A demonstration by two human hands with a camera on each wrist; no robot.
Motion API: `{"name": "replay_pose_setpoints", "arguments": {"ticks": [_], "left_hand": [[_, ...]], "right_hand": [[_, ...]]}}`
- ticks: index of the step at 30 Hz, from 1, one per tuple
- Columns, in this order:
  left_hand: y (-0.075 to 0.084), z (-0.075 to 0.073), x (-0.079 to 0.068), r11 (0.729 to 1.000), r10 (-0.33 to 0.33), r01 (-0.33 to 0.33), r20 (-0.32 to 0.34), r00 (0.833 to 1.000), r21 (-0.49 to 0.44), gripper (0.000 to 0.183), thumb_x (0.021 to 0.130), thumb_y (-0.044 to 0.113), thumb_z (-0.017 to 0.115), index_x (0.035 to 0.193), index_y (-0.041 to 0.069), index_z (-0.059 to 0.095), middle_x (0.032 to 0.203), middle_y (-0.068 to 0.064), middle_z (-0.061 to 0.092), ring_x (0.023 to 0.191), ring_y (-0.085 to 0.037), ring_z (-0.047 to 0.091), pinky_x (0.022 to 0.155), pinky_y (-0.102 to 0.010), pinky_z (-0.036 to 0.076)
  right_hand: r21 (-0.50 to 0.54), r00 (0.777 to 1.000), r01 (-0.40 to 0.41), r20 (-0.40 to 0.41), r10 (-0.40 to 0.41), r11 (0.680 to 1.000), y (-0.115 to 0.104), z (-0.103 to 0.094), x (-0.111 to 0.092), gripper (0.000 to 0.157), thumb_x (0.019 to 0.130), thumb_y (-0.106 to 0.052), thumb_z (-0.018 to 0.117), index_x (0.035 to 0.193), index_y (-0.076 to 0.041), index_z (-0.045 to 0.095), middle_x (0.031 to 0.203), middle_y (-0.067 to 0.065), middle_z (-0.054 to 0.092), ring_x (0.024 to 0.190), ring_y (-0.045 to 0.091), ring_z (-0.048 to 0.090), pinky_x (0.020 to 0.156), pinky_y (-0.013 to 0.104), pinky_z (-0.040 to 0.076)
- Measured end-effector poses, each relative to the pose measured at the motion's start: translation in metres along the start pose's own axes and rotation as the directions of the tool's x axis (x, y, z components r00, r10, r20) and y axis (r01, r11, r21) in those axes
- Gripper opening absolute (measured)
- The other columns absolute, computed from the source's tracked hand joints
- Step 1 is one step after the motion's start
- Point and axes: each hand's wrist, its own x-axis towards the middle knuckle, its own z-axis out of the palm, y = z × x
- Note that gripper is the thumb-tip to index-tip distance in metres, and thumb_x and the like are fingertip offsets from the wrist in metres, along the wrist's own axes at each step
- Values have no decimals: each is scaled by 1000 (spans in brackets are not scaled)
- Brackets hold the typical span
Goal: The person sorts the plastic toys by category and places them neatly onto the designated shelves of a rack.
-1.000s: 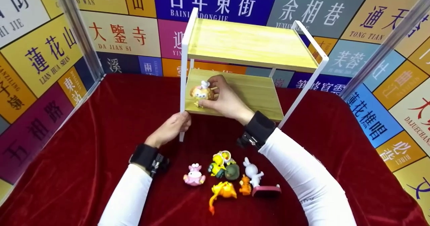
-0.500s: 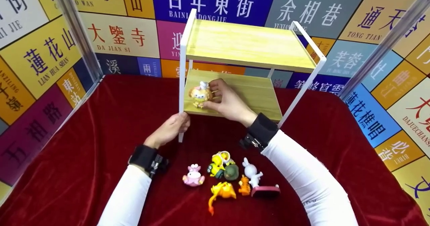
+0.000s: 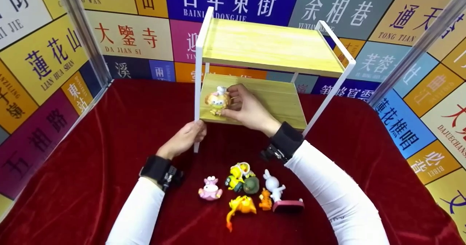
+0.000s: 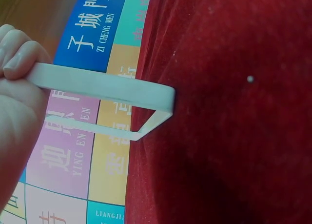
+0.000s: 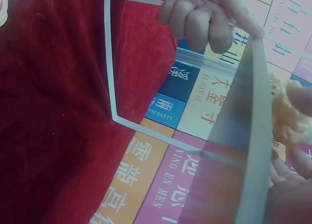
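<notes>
Pinching the yellow figurine (image 3: 217, 101) between thumb and fingers, the right hand (image 3: 249, 108) holds it at the left end of the lower shelf board (image 3: 275, 101), near mid-frame in the head view, contact with the board being hard to tell. Down and to the left, the left hand (image 3: 185, 137) grips the white post (image 3: 198, 85), fingers curled round it. Farther out, at lower centre, a pink figurine (image 3: 210, 191), a long-tailed orange figurine (image 3: 243, 205) and a pale rabbit figurine (image 3: 272, 184) rest on the red cloth (image 3: 109, 146).
</notes>
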Motion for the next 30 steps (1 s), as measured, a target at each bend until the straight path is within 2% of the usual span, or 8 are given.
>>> {"name": "replay_pose_setpoints", "arguments": {"ticks": [6, 11, 14, 18, 20, 23, 25, 30], "left_hand": [[1, 1, 0, 1000, -2, 2, -12, 1000, 1, 34, 112, 25, 27, 83, 11, 38, 73, 1, 35, 65, -8, 34, 63, -23, 33], [1, 1, 1, 1000, -5, 5, -4, 1000, -1, 36, 112, 28, 26, 82, 11, 38, 72, 2, 34, 64, -8, 33, 63, -24, 31], [2, 1, 0, 1000, -11, 11, -9, 1000, 0, 37, 112, 30, 27, 82, 12, 39, 71, 2, 34, 63, -8, 33, 63, -25, 31], [1, 2, -2, 1000, -22, 22, -17, 1000, -4, 37, 111, 32, 28, 82, 12, 39, 71, 2, 34, 64, -8, 34, 64, -24, 32], [1, 2, -2, 1000, -22, 22, -13, 1000, -3, 37, 112, 32, 27, 82, 12, 38, 71, 2, 33, 64, -8, 34, 64, -25, 32], [0, 3, -1, 1000, -23, 23, -8, 1000, 5, 36, 112, 28, 26, 82, 12, 38, 72, 1, 33, 65, -9, 34, 65, -25, 33], [0, 3, -1, 1000, -22, 22, -8, 1000, 13, 35, 112, 26, 25, 82, 12, 37, 72, 1, 33, 66, -8, 34, 65, -24, 33], [3, 2, -1, 999, -21, 22, -9, 1000, 27, 36, 112, 27, 24, 82, 12, 38, 72, 2, 34, 65, -8, 35, 64, -25, 34]], "right_hand": [[-22, 995, 30, -96, -32, 999, -6, -16, -16, 66, 84, -15, 82, 136, 4, 46, 130, 22, 59, 118, 33, 60, 101, 41, 51], [-141, 954, 174, -223, -203, 975, -9, -27, -48, 47, 86, -12, 78, 124, 4, 56, 122, 21, 64, 109, 34, 64, 92, 43, 55], [-242, 899, 332, -213, -384, 912, -6, -31, -69, 31, 86, -7, 75, 112, 3, 61, 108, 18, 67, 95, 28, 66, 83, 36, 57], [-297, 791, 552, -109, -602, 779, 2, -36, -91, 18, 85, -1, 73, 101, 0, 65, 101, 13, 67, 90, 22, 64, 81, 25, 54], [-301, 734, 636, -48, -677, 711, 7, -37, -98, 17, 84, 1, 72, 99, -1, 65, 100, 12, 67, 91, 22, 64, 84, 23, 53], [-305, 684, 700, 26, -729, 646, 15, -38, -107, 14, 84, 1, 72, 97, -1, 66, 95, 9, 68, 89, 21, 66, 85, 24, 54], [-310, 677, 711, 60, -734, 631, 22, -38, -112, 9, 88, -2, 70, 97, -2, 67, 92, 7, 69, 86, 20, 66, 83, 26, 55], [-296, 703, 695, 91, -705, 655, 42, -37, -122, 5, 90, -6, 71, 94, -6, 67, 86, 2, 68, 80, 15, 65, 75, 25, 54]]}}
